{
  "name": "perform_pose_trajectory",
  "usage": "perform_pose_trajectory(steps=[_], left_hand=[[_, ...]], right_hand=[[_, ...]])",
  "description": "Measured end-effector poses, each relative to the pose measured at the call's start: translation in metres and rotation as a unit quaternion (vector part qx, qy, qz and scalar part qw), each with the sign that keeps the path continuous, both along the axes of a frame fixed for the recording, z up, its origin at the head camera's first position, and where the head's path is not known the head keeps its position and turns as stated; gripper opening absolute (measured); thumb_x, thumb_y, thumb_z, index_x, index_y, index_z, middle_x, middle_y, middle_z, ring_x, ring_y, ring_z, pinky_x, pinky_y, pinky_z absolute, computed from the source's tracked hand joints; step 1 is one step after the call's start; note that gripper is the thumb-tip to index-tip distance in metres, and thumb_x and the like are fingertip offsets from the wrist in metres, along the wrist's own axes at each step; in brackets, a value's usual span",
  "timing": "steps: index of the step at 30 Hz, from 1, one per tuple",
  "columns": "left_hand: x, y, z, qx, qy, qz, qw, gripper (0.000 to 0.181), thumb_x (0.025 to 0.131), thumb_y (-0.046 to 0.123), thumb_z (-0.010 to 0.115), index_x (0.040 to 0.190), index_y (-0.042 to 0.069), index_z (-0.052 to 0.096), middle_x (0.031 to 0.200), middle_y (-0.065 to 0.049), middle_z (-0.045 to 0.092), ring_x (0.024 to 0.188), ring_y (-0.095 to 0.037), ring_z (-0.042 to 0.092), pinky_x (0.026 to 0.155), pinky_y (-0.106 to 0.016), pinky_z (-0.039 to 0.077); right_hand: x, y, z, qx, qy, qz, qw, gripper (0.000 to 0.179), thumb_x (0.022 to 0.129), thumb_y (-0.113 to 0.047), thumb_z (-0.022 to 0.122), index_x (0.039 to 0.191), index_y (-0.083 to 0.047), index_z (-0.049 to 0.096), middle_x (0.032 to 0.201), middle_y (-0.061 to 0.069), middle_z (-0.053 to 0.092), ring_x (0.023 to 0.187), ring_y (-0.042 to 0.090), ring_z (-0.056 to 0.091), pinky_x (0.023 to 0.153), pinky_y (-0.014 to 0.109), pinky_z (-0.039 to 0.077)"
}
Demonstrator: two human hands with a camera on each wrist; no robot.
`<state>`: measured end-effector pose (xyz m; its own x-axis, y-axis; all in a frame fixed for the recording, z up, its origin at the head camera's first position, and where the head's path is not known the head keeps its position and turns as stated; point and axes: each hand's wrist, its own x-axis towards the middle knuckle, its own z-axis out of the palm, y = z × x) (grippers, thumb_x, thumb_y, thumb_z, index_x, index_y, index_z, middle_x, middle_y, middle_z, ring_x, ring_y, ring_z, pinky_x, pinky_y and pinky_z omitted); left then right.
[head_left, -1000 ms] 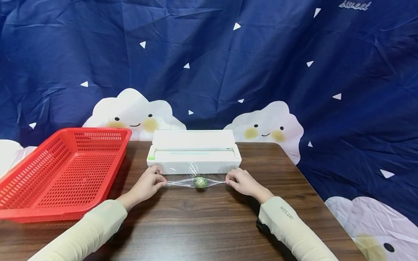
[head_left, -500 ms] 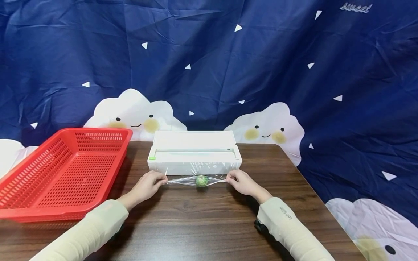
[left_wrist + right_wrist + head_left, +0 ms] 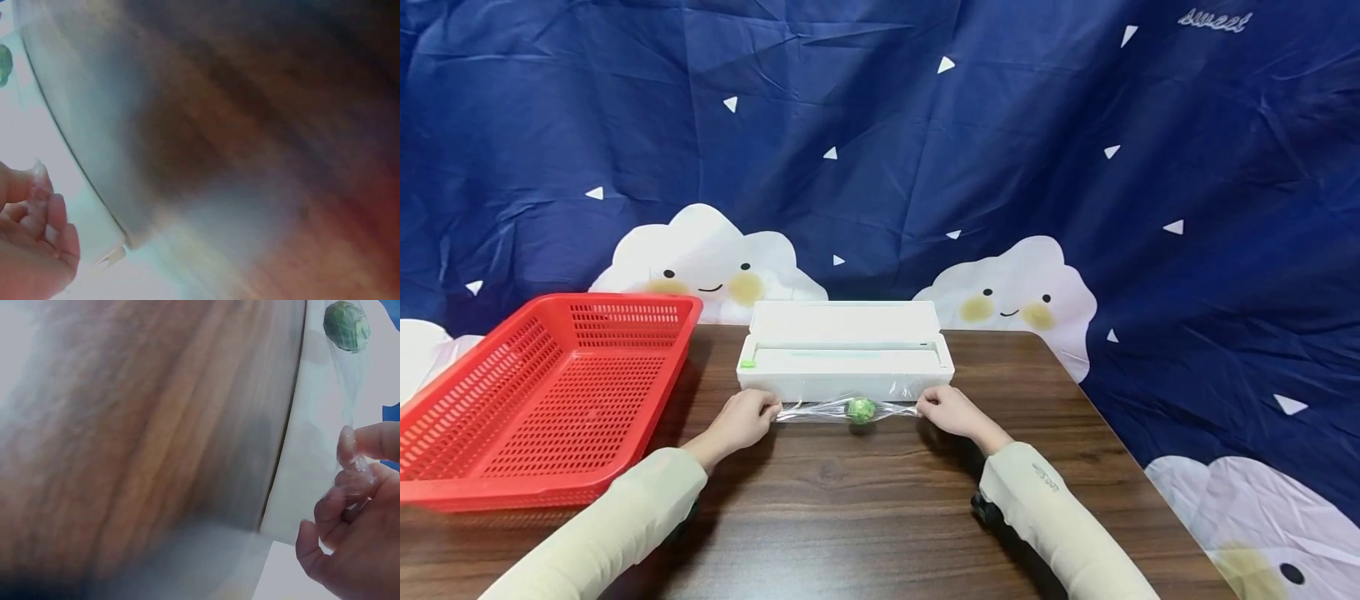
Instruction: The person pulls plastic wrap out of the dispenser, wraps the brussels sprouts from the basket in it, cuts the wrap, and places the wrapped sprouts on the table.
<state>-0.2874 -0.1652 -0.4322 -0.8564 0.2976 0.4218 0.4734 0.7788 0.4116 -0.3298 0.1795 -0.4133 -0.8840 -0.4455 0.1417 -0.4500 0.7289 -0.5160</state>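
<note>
A Brussels sprout (image 3: 861,410), small, round and green, sits inside clear plastic wrap (image 3: 811,412) twisted out to both sides. At the wrap's left end, my left hand (image 3: 741,423) pinches the film between thumb and fingers. My right hand (image 3: 953,412) pinches the opposite end; in the right wrist view the gathered film runs from the sprout (image 3: 347,327) into the fingers (image 3: 350,447). Just behind both hands stands a white plastic wrap dispenser box (image 3: 846,385), its lid (image 3: 846,322) raised. Only a sliver of the sprout (image 3: 5,65) shows in the left wrist view.
A red slotted plastic basket (image 3: 676,367) stands on the left side of the brown wooden table (image 3: 842,517). Behind the table hangs a dark blue cloth (image 3: 880,108) with clouds. A small green tab (image 3: 747,364) is on the box's left end.
Both hands keep hold of the wrap ends. The sprout has shifted slightly toward the box and turned, and the film beside it looks bunched differently.
</note>
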Motion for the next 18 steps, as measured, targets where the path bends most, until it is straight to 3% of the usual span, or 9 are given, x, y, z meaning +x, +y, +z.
perform_pose_trajectory(steps=[6,11,18], left_hand=[[-0.002,0.0018,0.0052,-0.026,-0.045,0.023,0.9984,0.034,0.083,0.006,0.06,0.056,0.015,0.043,0.054,0.006,0.036,0.052,-0.011,0.037,0.054,-0.029,0.035],[-0.0057,0.0019,0.005,-0.042,-0.062,0.039,0.9965,0.032,0.085,0.01,0.061,0.058,0.015,0.045,0.054,0.006,0.038,0.054,-0.012,0.04,0.058,-0.033,0.036],[-0.009,0.003,-0.0024,-0.046,-0.015,0.053,0.9974,0.022,0.08,0.013,0.07,0.066,0.017,0.053,0.058,0.01,0.047,0.058,-0.011,0.048,0.057,-0.035,0.035]], right_hand=[[-0.0039,-0.0026,0.0007,0.019,-0.014,-0.022,0.9995,0.018,0.078,-0.01,0.052,0.064,-0.002,0.06,0.053,-0.005,0.041,0.054,0.012,0.04,0.054,0.027,0.035],[-0.0082,-0.0026,-0.0033,0.017,-0.026,-0.028,0.9991,0.017,0.078,-0.011,0.056,0.065,0.0,0.061,0.051,-0.007,0.041,0.053,0.011,0.04,0.054,0.027,0.035],[-0.0097,-0.0026,-0.0061,0.013,-0.019,-0.033,0.9992,0.016,0.079,-0.014,0.062,0.065,-0.006,0.064,0.05,-0.008,0.046,0.051,0.01,0.044,0.053,0.027,0.038]])
